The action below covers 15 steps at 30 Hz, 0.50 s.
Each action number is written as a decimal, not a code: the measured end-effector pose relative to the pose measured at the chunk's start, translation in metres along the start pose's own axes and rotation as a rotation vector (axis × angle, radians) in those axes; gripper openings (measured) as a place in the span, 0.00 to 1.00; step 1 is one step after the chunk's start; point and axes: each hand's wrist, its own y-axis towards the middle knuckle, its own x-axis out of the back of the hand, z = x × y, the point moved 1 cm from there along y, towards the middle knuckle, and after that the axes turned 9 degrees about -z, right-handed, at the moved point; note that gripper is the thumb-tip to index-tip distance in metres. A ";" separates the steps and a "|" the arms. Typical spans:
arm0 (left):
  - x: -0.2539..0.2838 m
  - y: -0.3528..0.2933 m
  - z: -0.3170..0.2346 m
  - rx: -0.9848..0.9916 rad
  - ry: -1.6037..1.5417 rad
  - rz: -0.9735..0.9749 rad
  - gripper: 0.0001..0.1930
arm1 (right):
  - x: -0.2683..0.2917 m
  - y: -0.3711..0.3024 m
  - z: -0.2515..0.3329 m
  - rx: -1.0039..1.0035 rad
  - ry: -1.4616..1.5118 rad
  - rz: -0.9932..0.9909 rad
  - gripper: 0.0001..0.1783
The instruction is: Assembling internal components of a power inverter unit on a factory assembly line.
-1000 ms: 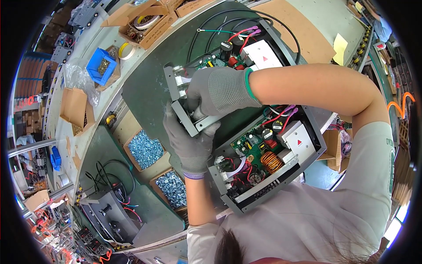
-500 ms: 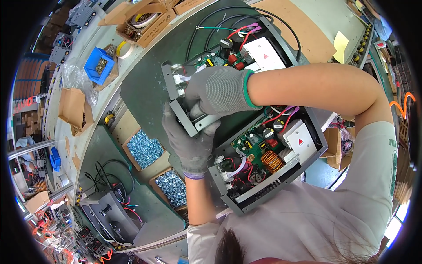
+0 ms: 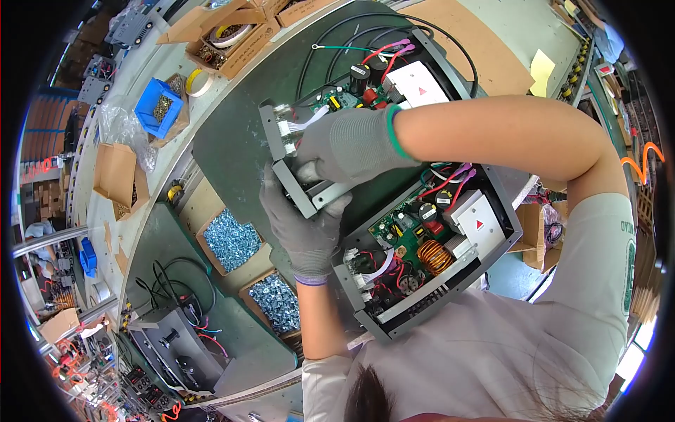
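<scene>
At seven o'clock on the upper chassis (image 3: 292, 188), the left hand (image 3: 304, 231) grips its corner between thumb and fingers; the right hand (image 3: 344, 144) dips inside, its hold impossible to tell.

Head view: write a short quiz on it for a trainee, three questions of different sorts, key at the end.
1. Multiple choice. The left hand touches:
A. the black cable loop
B. the grey metal corner of the farther chassis
C. a cardboard box

2. True or false. The cuff edge at the right hand is purple.

3. Fill in. The wound coil in the nearer chassis is ____ in colour.

Key: 1. B. 2. False; it is green. 3. Copper.
</scene>
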 end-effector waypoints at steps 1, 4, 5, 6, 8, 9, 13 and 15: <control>0.000 0.001 -0.003 -0.023 0.009 0.002 0.61 | 0.002 -0.002 -0.001 0.230 -0.008 -0.066 0.10; 0.002 0.000 -0.004 0.049 0.010 0.005 0.61 | 0.023 -0.009 0.015 -0.253 0.275 0.089 0.12; 0.000 0.000 -0.003 0.050 0.011 0.004 0.61 | 0.020 -0.009 0.014 -0.252 0.275 0.091 0.12; -0.001 0.000 -0.001 0.030 0.009 -0.001 0.61 | 0.016 -0.010 0.012 -0.238 0.225 0.021 0.13; -0.002 0.000 0.000 0.010 0.008 -0.004 0.61 | 0.011 -0.009 0.009 -0.225 0.175 -0.049 0.14; -0.002 0.000 0.001 0.006 0.016 -0.008 0.61 | 0.011 -0.006 0.008 -0.203 0.148 0.003 0.16; 0.000 0.000 0.001 0.005 0.015 -0.027 0.60 | 0.000 0.003 -0.001 -0.082 0.084 -0.001 0.17; -0.001 -0.001 -0.002 0.025 0.002 -0.029 0.60 | 0.003 -0.003 0.000 -0.105 0.134 0.003 0.17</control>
